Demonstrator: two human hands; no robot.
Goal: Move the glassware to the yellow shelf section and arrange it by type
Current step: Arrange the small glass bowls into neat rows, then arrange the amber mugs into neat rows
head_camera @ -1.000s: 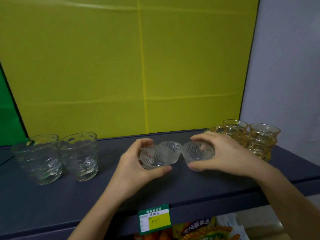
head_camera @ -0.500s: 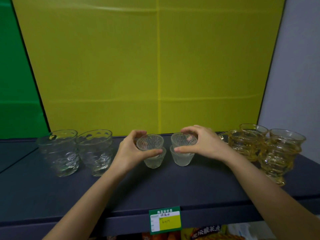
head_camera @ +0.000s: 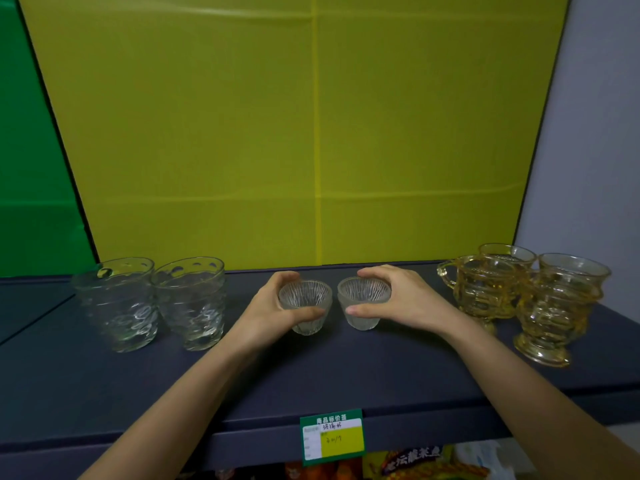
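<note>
Two small ribbed clear glass cups stand side by side on the dark shelf in front of the yellow back panel. My left hand curls round the left small cup, thumb in front. My right hand grips the right small cup the same way. Two tall clear dimpled tumblers stand at the left. Several amber footed mugs are grouped at the right.
A green back panel adjoins the yellow one at the left, and a grey wall is at the right. A green and yellow price tag hangs on the shelf's front edge. Snack packets show below.
Both hands have carried the two small cups from a loose cluster of three to standing upright side by side on the shelf. The view has shifted left and steadied.
</note>
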